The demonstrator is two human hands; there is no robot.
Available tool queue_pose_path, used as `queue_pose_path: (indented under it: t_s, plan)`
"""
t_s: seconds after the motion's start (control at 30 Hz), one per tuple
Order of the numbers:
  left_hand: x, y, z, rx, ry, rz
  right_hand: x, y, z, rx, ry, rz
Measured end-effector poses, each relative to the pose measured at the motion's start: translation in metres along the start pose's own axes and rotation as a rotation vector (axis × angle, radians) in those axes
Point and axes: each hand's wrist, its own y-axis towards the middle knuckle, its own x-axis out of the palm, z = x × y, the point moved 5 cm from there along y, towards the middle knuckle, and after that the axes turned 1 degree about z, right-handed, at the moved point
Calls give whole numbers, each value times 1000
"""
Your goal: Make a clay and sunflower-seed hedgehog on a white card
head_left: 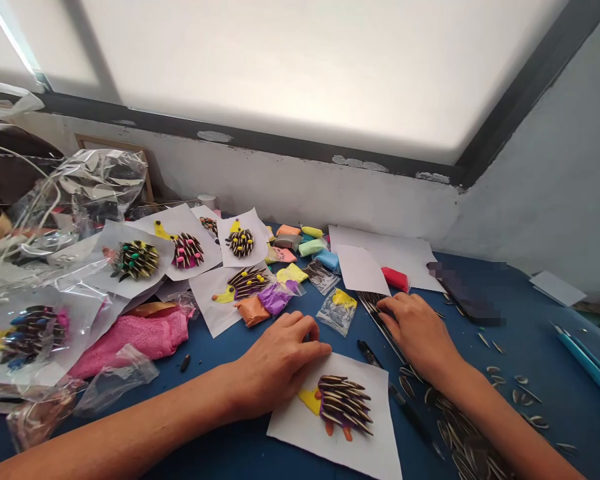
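Observation:
On a sheet of white paper is a hedgehog figure with a yellow head, orange feet and a purple body covered in striped sunflower seeds. My left hand rests over the sheet's upper left edge, fingers bent and thumb apart from them. My right hand is bent down to the table, its fingertips close together at a thin metallic tool and dark seeds; what they grip is hidden. Loose sunflower seeds lie under and around my right forearm. A black pen lies beside the sheet.
Several finished seed hedgehogs on paper stand at the back left. Coloured clay packets and a clear bag with yellow clay lie mid-table. A pink cloth, dark phone and blue pen-like tool lie around.

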Motion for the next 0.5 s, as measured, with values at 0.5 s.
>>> queue_pose_path:
  t_s: [0.5]
  plan:
    - [0,-1,-2,-5,-2,-4,-25,-40,6,110,306,-9]
